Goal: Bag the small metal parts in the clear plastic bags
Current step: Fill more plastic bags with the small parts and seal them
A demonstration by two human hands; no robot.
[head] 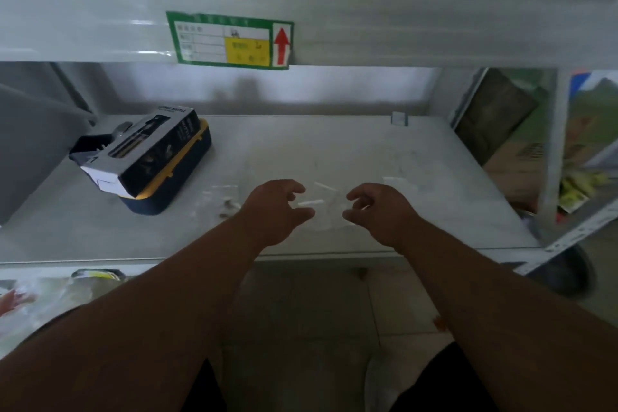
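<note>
A thin clear plastic bag (329, 207) is held between the left hand (274, 211) and the right hand (376, 211), just above the pale grey metal shelf (334, 147); both hands' fingers are curled, apparently pinching its edges. The step in hand is judged to be opening the bag's mouth. Next, the small metal parts (227, 206), lying on another bag just left of the left hand, would have to be picked up. The bag's outline and the parts' number can hardly be made out.
</note>
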